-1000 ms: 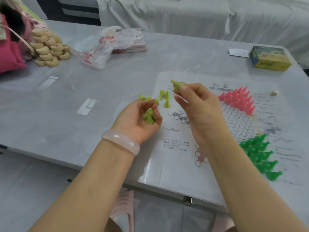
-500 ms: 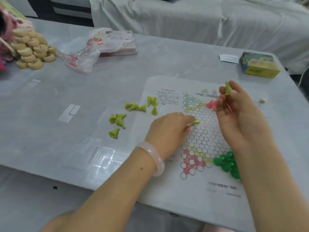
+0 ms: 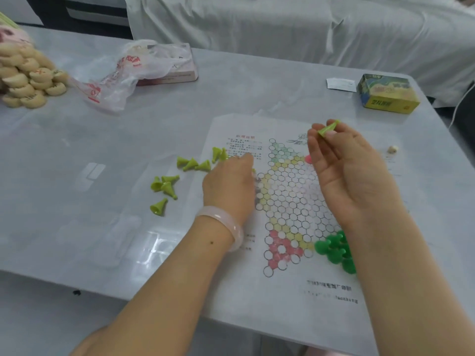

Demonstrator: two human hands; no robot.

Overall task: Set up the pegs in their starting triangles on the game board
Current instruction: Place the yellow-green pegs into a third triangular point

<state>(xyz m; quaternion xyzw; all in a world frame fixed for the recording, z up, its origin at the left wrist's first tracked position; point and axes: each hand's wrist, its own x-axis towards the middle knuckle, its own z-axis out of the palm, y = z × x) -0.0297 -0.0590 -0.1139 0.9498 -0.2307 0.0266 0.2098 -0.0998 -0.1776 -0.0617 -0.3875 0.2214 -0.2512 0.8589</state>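
Observation:
The paper game board (image 3: 288, 201) lies flat on the table, printed with a star of circles. My right hand (image 3: 344, 170) hovers above its right side, fingertips pinching one lime peg (image 3: 328, 128). My left hand (image 3: 230, 185) rests palm down at the board's left point, and a sliver of lime peg (image 3: 254, 171) shows at its fingertips. Several loose lime pegs (image 3: 167, 186) lie on the table left of the board, with more (image 3: 198, 164) near its top left corner. Dark green pegs (image 3: 334, 249) fill the lower right triangle. A pink peg (image 3: 307, 158) peeks from behind my right hand.
A pile of round beige game discs (image 3: 28, 78) sits far left, beside a crumpled plastic bag (image 3: 120, 73) on a flat box. A yellow-green carton (image 3: 388, 97) and a paper slip (image 3: 340, 84) lie at the back right. A small die (image 3: 392, 149) is right of the board.
My left hand dropped its handful of lime pegs onto the table, then came down on the board's left side. My right hand moved right across the board, still holding its peg.

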